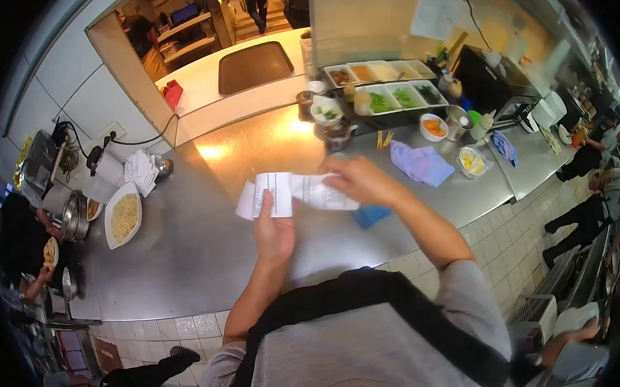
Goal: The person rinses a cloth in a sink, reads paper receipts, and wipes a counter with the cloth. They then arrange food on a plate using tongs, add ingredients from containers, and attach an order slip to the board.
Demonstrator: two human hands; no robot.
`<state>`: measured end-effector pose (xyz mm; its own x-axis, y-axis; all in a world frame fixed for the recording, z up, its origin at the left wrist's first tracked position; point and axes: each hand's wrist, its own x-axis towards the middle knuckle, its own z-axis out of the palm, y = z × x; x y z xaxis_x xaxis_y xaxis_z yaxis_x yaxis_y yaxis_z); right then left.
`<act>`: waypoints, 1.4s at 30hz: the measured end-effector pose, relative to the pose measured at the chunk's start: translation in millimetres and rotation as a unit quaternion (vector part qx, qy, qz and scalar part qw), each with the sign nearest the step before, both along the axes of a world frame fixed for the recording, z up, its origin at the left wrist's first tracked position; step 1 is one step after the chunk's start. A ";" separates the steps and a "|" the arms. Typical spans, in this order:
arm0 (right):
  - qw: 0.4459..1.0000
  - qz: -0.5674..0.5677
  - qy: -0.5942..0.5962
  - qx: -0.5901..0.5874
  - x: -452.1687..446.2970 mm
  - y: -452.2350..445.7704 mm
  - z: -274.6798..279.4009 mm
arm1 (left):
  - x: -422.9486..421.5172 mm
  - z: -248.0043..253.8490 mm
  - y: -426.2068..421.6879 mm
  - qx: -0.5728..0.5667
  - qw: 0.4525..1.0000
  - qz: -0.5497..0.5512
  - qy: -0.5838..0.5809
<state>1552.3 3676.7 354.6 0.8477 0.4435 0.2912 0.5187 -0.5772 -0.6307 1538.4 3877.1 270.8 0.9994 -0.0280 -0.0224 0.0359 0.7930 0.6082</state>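
Surrounding the two hands is a steel counter point(188, 270), with most of its load along the far edge and the right side; on the left sit an oval bowl point(137, 229) of pale, grainy food and, just beyond it, a heap of paper slips point(140, 171); ahead, on the pass-through ledge point(200, 101), lies a dark tray point(254, 67); to the right of that stand white containers point(381, 101) of chopped greens and other foods, then a white bowl point(433, 127) of orange pieces; nearer, a lilac cloth point(420, 164) lies crumpled beside a clear-wrapped bowl point(471, 162) of something yellow; a blue item point(371, 216), partly covered by the right forearm, lies just below the right hand point(358, 180). Held above the middle of the counter are the papers; the left hand point(276, 236) points up and away from the body, its thumb pressed flat over a few printed papers point(279, 188) that fan out to the left; the right forearm slants in from the right, elbow bent outward, its fingers pinching a blurred white strip point(313, 193); the strip reaches toward the left-hand papers, though whether it touches them I cannot tell.
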 end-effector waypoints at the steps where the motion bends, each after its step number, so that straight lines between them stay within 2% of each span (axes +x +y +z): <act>1: 0.999 -0.022 0.006 0.040 -3.7 -3.9 2.0 | -0.2 -1.5 -6.2 -0.010 1.000 -0.004 0.012; 3: 0.998 -0.048 0.007 0.030 -12.9 -10.4 6.2 | -1.0 1.2 -23.2 -0.030 0.999 -0.007 0.033; 7: 0.997 -0.077 0.006 0.018 -9.1 -48.6 -4.4 | 10.9 6.4 -36.1 -0.005 0.999 -0.021 -0.024; 10: 0.975 -0.072 0.069 0.200 4.9 -76.1 -13.6 | 11.9 20.2 -63.6 0.001 0.999 -0.025 -0.021; 13: 0.951 -0.024 0.089 0.296 15.3 -102.2 -14.0 | 4.7 37.7 -122.1 -0.031 0.997 0.020 -0.070; 15: 0.949 -0.007 0.069 0.307 21.8 -125.9 -21.1 | 4.6 35.1 -156.6 0.000 0.996 0.036 -0.085; 18: 0.955 -0.040 0.046 0.292 20.7 -168.1 -25.0 | 11.0 31.0 -215.1 0.065 0.989 0.081 -0.105; 21: 0.954 -0.022 0.117 0.275 24.2 -218.5 -36.5 | 22.1 26.0 -261.8 0.096 0.988 0.100 -0.073; 22: 0.972 -0.011 0.125 0.200 18.3 -242.9 -22.9 | 26.1 23.1 -274.5 0.105 0.987 0.101 -0.066; 24: 0.987 -0.014 -0.035 0.157 26.3 -307.9 -10.9 | 33.6 21.8 -295.7 0.121 0.986 0.102 -0.059; 25: 0.971 -0.160 0.016 0.177 27.6 -340.3 4.9 | 35.4 23.7 -304.8 0.126 0.985 0.104 -0.058; 26: 0.936 -0.134 -0.094 0.312 55.8 -393.6 -12.4 | 36.9 24.4 -312.6 0.132 0.984 0.105 -0.055; 27: 0.911 -0.267 -0.137 0.283 65.3 -432.9 -2.9 | 40.3 23.9 -318.5 0.144 0.983 0.103 -0.052; 29: 0.889 -0.365 -0.117 0.253 110.2 -521.3 -21.9 | 48.0 22.7 -325.7 0.170 0.979 0.102 -0.044; 31: 0.900 -0.409 -0.023 0.149 147.8 -576.7 -49.9 | 54.1 24.8 -339.3 0.179 0.977 0.112 -0.043; 34: 0.893 -0.376 0.124 0.212 198.5 -617.0 -102.8 | 62.3 29.8 -357.6 0.187 0.976 0.109 -0.032; 35: 0.898 -0.380 0.103 0.197 204.3 -629.8 -110.5 | 65.0 29.5 -359.6 0.191 0.975 0.107 -0.027; 36: 0.904 -0.378 0.085 0.182 213.7 -632.8 -114.6 | 70.4 26.3 -362.9 0.189 0.973 0.127 -0.039; 37: 0.905 -0.398 -0.003 0.152 204.6 -616.3 -91.8 | 75.1 21.0 -360.2 0.208 0.970 0.122 -0.031; 39: 0.891 -0.352 -0.143 0.250 177.0 -570.2 -51.0 | 80.3 24.9 -365.3 0.193 0.974 0.115 -0.030; 40: 0.889 -0.317 -0.154 0.293 155.1 -537.8 -30.5 | 83.2 22.8 -366.3 0.204 0.972 0.113 -0.020; 42: 0.918 -0.208 -0.125 0.313 118.2 -480.6 -20.5 | 90.9 20.4 -373.9 0.222 0.971 0.092 -0.007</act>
